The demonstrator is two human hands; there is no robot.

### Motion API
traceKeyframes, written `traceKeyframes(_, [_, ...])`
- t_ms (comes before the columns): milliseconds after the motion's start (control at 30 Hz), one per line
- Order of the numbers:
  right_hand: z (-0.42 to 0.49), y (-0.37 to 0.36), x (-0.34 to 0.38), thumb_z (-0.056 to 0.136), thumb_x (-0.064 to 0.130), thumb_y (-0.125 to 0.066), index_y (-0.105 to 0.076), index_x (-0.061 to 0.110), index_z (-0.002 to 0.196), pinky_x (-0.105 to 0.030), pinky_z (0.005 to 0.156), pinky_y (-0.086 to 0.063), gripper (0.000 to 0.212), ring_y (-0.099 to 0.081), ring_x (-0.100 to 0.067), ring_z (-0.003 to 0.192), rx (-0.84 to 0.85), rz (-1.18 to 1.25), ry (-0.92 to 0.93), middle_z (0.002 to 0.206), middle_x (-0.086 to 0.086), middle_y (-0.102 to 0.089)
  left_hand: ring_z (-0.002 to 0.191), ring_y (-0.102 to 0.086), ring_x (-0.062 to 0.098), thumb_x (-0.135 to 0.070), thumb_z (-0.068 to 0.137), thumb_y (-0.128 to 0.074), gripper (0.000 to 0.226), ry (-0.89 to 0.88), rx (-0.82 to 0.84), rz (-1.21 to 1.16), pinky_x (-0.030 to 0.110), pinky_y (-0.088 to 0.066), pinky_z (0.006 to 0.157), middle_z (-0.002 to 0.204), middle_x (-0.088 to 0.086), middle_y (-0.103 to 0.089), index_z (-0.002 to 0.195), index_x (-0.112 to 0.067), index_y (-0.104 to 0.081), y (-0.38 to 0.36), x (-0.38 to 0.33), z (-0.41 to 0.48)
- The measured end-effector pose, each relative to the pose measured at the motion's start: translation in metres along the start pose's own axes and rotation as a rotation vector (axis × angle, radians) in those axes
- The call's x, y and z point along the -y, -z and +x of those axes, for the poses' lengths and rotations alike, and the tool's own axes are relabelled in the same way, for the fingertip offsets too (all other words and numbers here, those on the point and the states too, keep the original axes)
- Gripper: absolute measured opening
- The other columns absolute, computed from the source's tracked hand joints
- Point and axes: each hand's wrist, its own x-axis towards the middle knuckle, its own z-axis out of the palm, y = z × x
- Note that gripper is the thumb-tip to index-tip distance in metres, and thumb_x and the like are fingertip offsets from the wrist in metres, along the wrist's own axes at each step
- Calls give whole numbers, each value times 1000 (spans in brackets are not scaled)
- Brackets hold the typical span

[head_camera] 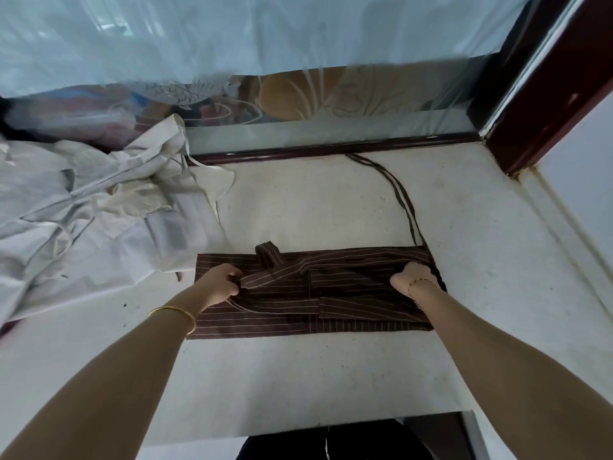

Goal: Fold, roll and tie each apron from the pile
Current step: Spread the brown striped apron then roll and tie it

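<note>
Head view: one brown apron [331, 293], both hands' grips pinching it; pale pile [93, 200] left.

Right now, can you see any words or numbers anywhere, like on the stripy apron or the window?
No words, labels or numbers can be read here.
The brown striped apron shows only thin pale lines.
The pale pile of aprons shows no print.
The frosted glass carries etched fish and plant shapes, no letters.
</note>
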Motion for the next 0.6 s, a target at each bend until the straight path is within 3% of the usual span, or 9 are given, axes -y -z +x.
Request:
traceKeyframes(133, [-18,0,24,90,16,-55,-54,9,108,-30,65,-52,19,-57,-20,88,-349,-114,310,108,-8,-54,90,-56,24,11,86,-43,41,-102,-105,242,28,-47,70,113,11,-59,118,-12,-53,-4,-16,6])
traceKeyframes(200, [-29,-8,42,89,13,-57,-51,11,119,-26,67,-54,31,-56,-14,83,-324,-132,555,116,-7,-51,89,-57,23,13,88,-41,43,-191,-40,244,22,-44,64,108,7,-60,116,-16,-55,-2,-22,7])
traceKeyframes(267, [-33,-23,56,90,11,-54,-42,14,134,-25,67,-54,45,-57,-14,84,-222,-178,713,133,-6,-42,88,-60,24,15,87,-40,42,-240,53,220,20,-43,65,95,3,-63,95,-20,-63,2,-26,5])
traceKeyframes(367, [-32,-42,62,94,13,-50,-32,17,142,-34,82,-54,52,-52,-23,108,-185,-222,706,142,-6,-35,80,-59,22,13,86,-43,40,-184,191,223,18,-44,63,81,4,-64,74,-18,-65,10,-33,-3])
traceKeyframes(433, [-29,-50,59,95,15,-49,-33,18,142,-36,89,-50,50,-45,-25,117,-182,-244,671,141,-7,-36,76,-62,18,12,86,-47,33,-100,255,179,17,-49,63,79,3,-65,80,-15,-65,13,-36,-8])
traceKeyframes(533, [-26,-55,53,95,17,-49,-34,20,141,-35,91,-49,48,-43,-24,118,-183,-255,674,141,-6,-36,68,-67,22,16,90,-35,34,61,300,-14,30,-57,61,79,10,-66,98,-4,-61,16,-36,-9])
traceKeyframes(600, [-25,-55,52,95,17,-48,-33,20,142,-35,92,-48,49,-43,-24,119,-169,-241,685,141,-5,-35,73,-66,25,14,92,-35,31,111,248,9,38,-58,71,86,13,-64,105,-3,-57,18,-31,-5])
